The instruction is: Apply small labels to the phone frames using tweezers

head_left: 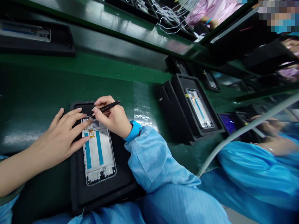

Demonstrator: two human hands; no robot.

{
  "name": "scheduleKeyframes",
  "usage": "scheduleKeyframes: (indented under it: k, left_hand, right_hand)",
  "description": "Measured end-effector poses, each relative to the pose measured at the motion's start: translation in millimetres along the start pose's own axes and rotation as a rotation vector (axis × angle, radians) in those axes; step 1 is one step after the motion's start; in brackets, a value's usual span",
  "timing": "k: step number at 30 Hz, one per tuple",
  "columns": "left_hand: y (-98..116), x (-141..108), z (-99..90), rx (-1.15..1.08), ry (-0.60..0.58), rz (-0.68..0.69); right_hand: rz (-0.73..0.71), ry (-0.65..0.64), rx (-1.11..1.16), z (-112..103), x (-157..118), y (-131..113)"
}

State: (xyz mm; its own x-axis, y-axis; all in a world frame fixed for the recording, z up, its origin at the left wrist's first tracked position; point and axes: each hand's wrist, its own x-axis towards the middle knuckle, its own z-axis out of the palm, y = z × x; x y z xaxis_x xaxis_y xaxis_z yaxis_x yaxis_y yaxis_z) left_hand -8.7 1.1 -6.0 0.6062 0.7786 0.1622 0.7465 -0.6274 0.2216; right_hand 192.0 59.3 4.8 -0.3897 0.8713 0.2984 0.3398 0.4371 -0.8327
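Observation:
In front of me a phone frame [106, 155] with blue strips and an orange flex cable [91, 133] lies in a black tray [78, 174]. My left hand [67, 130] rests with spread fingers over the frame's upper left, fingertips near its top edge. Pinched in my right hand [114, 119] is a slim black pen-like tool [108, 106]. Its tip points down at the top end of the frame, partly hidden by my fingers. A blue band circles my right wrist.
To the right, stacked black trays [168, 109] carry another phone frame [199, 109]. A further tray [63, 40] with a frame sits at upper left. White cables [170, 15] lie on the shelf behind. A grey tube [245, 132] separates me from a blue-sleeved co-worker [259, 165].

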Motion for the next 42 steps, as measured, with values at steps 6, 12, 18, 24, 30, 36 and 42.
scheduleKeyframes:
  k: [6,12,18,24,30,36,42]
  left_hand:
    - [0.1,0.5,-0.3,-0.006,0.009,0.009]
    - [-4.0,-0.5,1.9,-0.001,0.005,0.034]
    - [-2.7,-0.5,1.6,0.010,-0.011,0.024]
    - [1.1,0.5,-0.2,-0.002,-0.013,-0.002]
    - [2.1,0.7,-0.9,-0.011,0.001,-0.006]
    - [1.0,0.3,-0.7,-0.027,0.005,0.001]
    - [0.8,0.8,-0.3,-0.023,-0.007,-0.014]
  right_hand:
    - [-0.049,-0.036,-0.063,-0.5,1.1,-3.4]
    - [-0.118,-0.096,-0.200,-1.0,1.7,-11.3]
    - [0.090,-0.004,0.154,-0.8,2.1,8.0]
    - [0.106,-0.020,0.138,1.1,2.9,5.7]
    - [0.095,-0.011,0.063,1.6,1.6,-1.0]
    - [0.051,-0.045,0.008,4.3,1.0,-3.3]
    - [0.049,-0.048,0.011,5.4,3.8,-3.3]
